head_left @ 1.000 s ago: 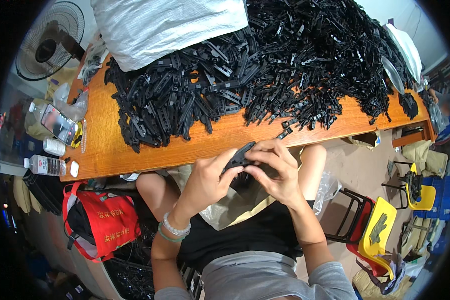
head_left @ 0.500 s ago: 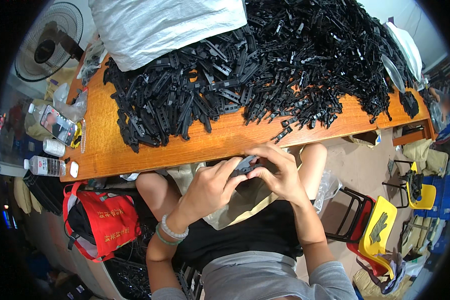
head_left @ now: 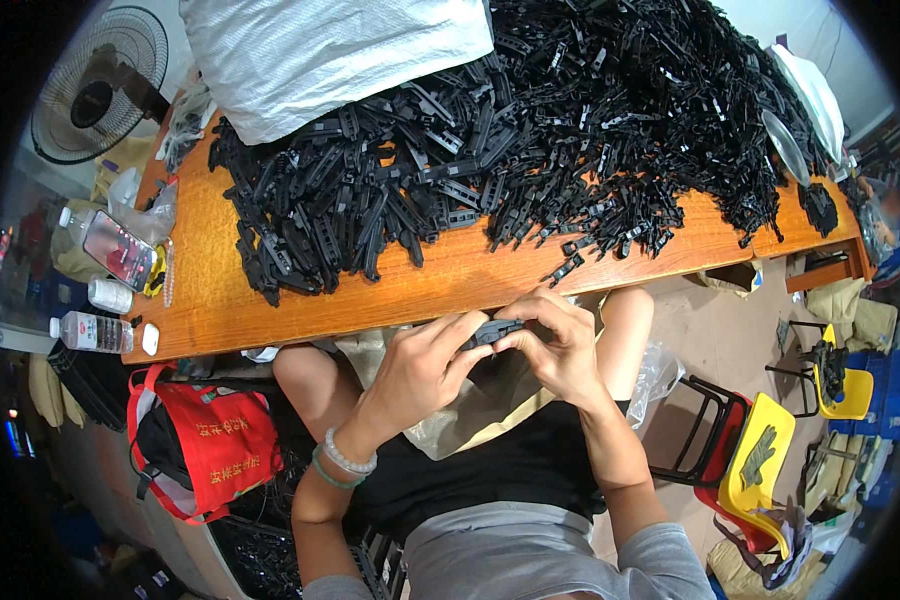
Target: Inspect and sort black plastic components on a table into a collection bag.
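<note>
Between both hands, over my lap, is a dark grey-black plastic part (head_left: 491,333). My left hand (head_left: 425,362) grips its left end between thumb and fingers. At the other end, my right hand (head_left: 560,345) pinches it with thumb and index finger. The fingers cover much of the part, so its full shape does not show. An open beige sack (head_left: 490,408) lies across my lap below the hands. On the table ahead lie a heap of long black plastic parts (head_left: 320,215) and, farther right, a big pile of smaller black pieces (head_left: 630,130).
A white woven sack (head_left: 335,60) rests on the heap. At the left of the wooden table (head_left: 205,300) are a phone (head_left: 120,248) and a water bottle (head_left: 92,332). A red bag (head_left: 225,450) is below. To the right stands a yellow chair (head_left: 760,450) with a glove (head_left: 758,455) on it.
The plastic part has turned between my fingers and now lies flatter, closer to level. My right fingers have closed in slightly around it. The piles look the same.
</note>
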### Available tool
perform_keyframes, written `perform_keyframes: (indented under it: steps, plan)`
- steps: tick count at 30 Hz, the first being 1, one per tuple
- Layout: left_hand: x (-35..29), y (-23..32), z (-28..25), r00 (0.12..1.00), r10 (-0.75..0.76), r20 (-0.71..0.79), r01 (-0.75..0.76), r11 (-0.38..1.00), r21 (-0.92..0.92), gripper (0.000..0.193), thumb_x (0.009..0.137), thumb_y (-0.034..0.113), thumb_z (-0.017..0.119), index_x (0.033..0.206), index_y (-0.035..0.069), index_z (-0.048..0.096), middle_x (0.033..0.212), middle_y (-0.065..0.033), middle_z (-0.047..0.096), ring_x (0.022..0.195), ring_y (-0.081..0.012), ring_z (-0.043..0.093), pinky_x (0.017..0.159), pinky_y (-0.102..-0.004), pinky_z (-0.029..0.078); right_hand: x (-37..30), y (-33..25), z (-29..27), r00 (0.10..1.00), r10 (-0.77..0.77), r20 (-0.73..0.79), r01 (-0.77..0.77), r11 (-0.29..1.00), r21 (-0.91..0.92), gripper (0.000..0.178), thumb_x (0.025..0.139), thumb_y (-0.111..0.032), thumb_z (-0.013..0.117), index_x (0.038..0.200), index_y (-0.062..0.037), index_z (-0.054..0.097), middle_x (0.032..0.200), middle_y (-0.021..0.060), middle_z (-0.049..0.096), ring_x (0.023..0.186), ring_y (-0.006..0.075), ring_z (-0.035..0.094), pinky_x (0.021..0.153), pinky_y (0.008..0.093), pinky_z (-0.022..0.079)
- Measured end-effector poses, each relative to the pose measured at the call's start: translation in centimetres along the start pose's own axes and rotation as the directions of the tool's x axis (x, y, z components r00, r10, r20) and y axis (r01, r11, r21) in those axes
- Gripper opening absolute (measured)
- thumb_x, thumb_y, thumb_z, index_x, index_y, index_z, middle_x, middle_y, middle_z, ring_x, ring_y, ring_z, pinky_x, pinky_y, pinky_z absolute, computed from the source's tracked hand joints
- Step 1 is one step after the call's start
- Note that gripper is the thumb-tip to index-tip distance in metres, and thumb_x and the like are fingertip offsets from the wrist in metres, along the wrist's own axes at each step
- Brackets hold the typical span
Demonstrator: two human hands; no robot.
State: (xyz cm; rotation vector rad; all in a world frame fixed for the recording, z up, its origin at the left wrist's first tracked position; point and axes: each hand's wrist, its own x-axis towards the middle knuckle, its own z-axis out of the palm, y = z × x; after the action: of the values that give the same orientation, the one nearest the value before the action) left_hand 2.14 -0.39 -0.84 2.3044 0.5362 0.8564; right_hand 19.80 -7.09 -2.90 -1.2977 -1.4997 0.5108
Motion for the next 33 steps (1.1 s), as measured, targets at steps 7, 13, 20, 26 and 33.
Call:
perform_keyframes:
  steps: [7,13,20,26,33]
  plan:
    - [-0.5,-0.8,-0.3,0.987,-0.11,0.118,0.122,0.987,-0.1,0.027,0.079,0.014,0.069,0.099,-0.002,0.06,0.077,-0.016,0.063,0.065,-0.0321,0.063,0.057,-0.0369,0.047,-0.3,0.4,-0.1,0.984,0.155,0.093,-0.166,0.978,0.126,0.022,0.074,-0.002,0.072,0.094,-0.0009,0.066,0.08,0.0099,0.062,0.068,0.0195,0.06,0.061,0.0285,0.046]
    - [0.7,-2.7,-1.7,0.978,-0.2,0.064,0.205,0.976,-0.074,0.015,0.08,0.011,0.068,0.089,-0.002,0.064,0.079,-0.0134,0.063,0.069,-0.0291,0.063,0.062,-0.034,0.049,0.5,-0.2,-0.2,0.942,0.024,0.333,-0.081,0.984,0.157,0.025,0.076,0.007,0.061,0.1,0.0016,0.063,0.088,0.0146,0.063,0.081,0.0299,0.062,0.075,0.0367,0.05]
    - [6.7,-7.7,-0.8,0.977,0.039,-0.209,0.053,0.908,0.417,0.033,0.078,-0.006,0.053,0.109,-0.001,0.059,0.119,-0.0202,0.055,0.113,-0.0366,0.05,0.097,-0.0405,0.041,7.1,5.7,-1.4,0.987,-0.153,-0.037,0.066,0.617,-0.784,0.042,0.07,-0.003,0.06,0.112,-0.0088,0.064,0.123,0.0129,0.053,0.113,0.0299,0.047,0.088,0.0398,0.039]
    - [6.2,-8.8,-0.3,0.995,-0.096,-0.03,0.1,0.914,0.392,0.044,0.078,-0.007,0.048,0.12,0.003,0.056,0.133,-0.0201,0.046,0.122,-0.0369,0.044,0.105,-0.0418,0.035,5.9,5.7,0.5,0.995,-0.099,0.022,0.084,0.682,-0.727,0.04,0.073,0.003,0.055,0.11,-0.0094,0.065,0.127,0.0116,0.052,0.116,0.0309,0.046,0.092,0.041,0.039]
    - [4.6,-8.0,0.1,0.996,0.024,-0.085,0.013,0.911,0.412,0.036,0.078,-0.001,0.056,0.114,0.0,0.058,0.121,-0.0217,0.053,0.114,-0.0354,0.049,0.1,-0.0409,0.039,4.9,3.9,-0.5,0.977,-0.206,0.052,0.19,0.74,-0.645,0.035,0.066,-0.003,0.066,0.101,-0.0068,0.065,0.111,0.0098,0.057,0.105,0.0287,0.05,0.085,0.0394,0.038]
